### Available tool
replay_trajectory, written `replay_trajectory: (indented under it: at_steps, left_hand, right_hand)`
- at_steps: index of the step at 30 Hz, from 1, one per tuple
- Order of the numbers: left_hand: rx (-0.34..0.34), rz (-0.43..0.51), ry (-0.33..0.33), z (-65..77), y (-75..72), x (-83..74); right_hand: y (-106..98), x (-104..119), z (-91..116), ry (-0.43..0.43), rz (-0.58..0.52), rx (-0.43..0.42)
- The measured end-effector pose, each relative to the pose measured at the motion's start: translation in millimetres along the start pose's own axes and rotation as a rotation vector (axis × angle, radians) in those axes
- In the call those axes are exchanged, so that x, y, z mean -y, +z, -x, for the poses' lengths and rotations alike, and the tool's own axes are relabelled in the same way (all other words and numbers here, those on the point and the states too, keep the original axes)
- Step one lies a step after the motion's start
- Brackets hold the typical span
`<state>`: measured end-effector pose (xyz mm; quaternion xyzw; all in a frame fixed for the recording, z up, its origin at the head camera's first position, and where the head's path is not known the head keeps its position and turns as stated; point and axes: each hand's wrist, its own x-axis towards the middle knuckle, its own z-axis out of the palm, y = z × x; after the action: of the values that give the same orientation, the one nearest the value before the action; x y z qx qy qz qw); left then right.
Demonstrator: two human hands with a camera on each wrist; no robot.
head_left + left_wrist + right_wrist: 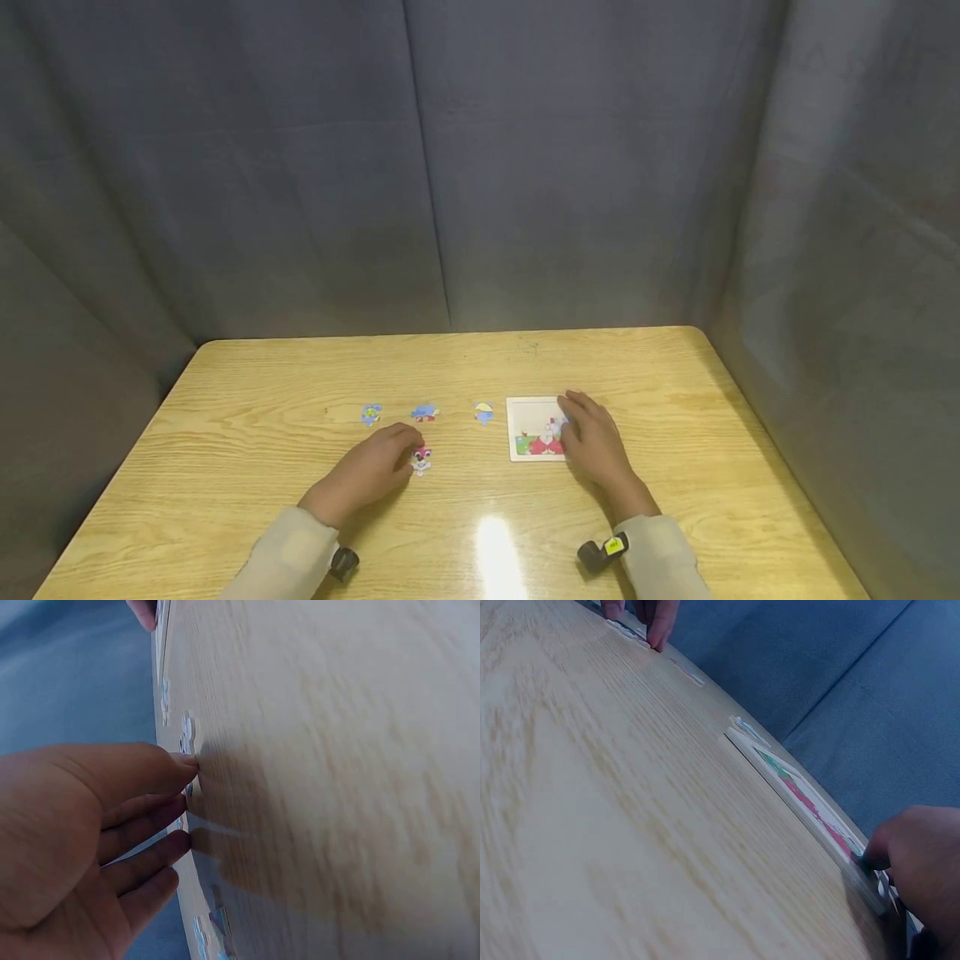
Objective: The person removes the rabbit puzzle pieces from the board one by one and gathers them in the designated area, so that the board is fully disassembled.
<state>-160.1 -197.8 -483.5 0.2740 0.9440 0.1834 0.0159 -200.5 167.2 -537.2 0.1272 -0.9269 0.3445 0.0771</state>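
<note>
My left hand (371,467) is low over the table with its thumb and fingertips about a jigsaw piece (422,460) that shows a pink and white animal face. The left wrist view shows the thumb at one edge of this piece and the fingertips close to the tabletop. My right hand (596,437) holds the right side of a white-framed puzzle tray (512,429), covering that edge. Inside the tray, a partly filled picture (546,444) in green, red and white runs along the near side. The right wrist view shows a bent digit down on the picture.
Beyond the left hand lie a blue piece with a yellow flower shape (371,414) and a blue and red piece (425,412). A blue and yellow piece (483,412) is just left of the tray. Grey curtains (442,167) stand behind and beside the wooden table (262,392).
</note>
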Motion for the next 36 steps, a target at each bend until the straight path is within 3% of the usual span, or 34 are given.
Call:
replay_trajectory:
  at_steps: [16,25,36]
  left_hand:
    - [0.024,0.036,-0.034,-1.1,-2.9,-2.5]
    - [-0.056,0.006,0.012,-11.5,3.2,-8.0]
    - [-0.079,0.169,0.021,-34.5,12.6,-36.1]
  right_hand:
    - [1.2,-0.5,2.2,0.019,-0.009,-0.011]
    - [1.7,-0.9,0.1,0.041,-0.009,-0.012]
    - [-0.2,2.8,0.1,0.06,-0.01,-0.011]
